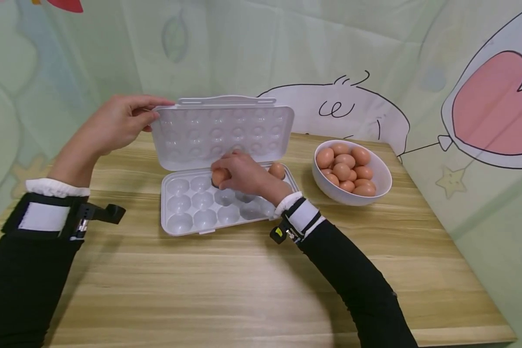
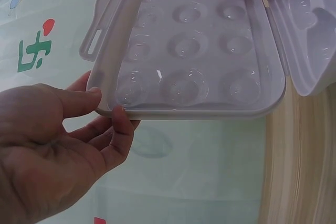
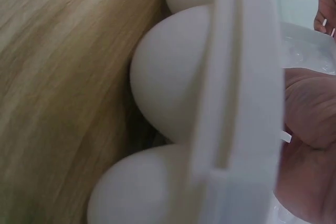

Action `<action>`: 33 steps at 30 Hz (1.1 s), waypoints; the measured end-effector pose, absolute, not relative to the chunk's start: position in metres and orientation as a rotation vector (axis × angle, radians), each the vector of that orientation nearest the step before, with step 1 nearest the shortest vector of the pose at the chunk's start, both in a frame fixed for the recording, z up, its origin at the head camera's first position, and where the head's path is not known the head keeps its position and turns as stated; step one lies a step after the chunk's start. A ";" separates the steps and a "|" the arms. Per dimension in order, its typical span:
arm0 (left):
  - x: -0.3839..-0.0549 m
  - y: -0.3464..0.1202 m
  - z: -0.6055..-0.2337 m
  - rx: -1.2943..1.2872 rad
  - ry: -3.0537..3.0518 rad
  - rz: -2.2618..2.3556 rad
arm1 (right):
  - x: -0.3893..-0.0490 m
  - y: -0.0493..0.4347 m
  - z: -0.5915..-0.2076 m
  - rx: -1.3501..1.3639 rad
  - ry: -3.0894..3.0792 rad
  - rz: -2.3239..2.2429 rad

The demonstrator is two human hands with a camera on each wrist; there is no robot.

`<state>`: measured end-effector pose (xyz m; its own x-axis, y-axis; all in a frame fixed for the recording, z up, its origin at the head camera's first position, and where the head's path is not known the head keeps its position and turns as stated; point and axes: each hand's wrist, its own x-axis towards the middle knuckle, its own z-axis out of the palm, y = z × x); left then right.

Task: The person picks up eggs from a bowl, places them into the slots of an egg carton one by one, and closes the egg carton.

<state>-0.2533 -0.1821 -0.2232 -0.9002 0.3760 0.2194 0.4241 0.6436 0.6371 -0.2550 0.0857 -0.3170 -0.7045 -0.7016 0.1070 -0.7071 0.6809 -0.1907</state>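
Observation:
A white plastic egg box stands open in the head view, its lid [image 1: 222, 123] raised at the back and its cupped base [image 1: 193, 207] flat on the table. My left hand [image 1: 123, 121] pinches the lid's upper left corner between thumb and fingers; the left wrist view shows this grip [image 2: 68, 135] closely. Over the base, my right hand [image 1: 249, 175] holds a brown egg [image 1: 219, 177] at a back-row cup, left of the middle. Another brown egg [image 1: 277, 170] sits in the back right of the base. My right palm and forearm hide some cups.
Right of the box stands a white bowl [image 1: 337, 194] with a heap of brown eggs [image 1: 341, 171]. The wooden table [image 1: 226, 285] extends in front. A printed cloth [image 1: 226, 53] hangs behind and at both sides.

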 end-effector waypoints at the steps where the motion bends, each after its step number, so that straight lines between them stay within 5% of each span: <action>1: -0.254 -0.182 -0.223 -0.677 -2.789 -1.108 | -0.255 0.086 -0.318 1.190 -2.862 0.334; 33: -0.252 -0.182 -0.224 -0.680 -2.788 -1.106 | -0.248 0.082 -0.322 1.024 -2.899 0.175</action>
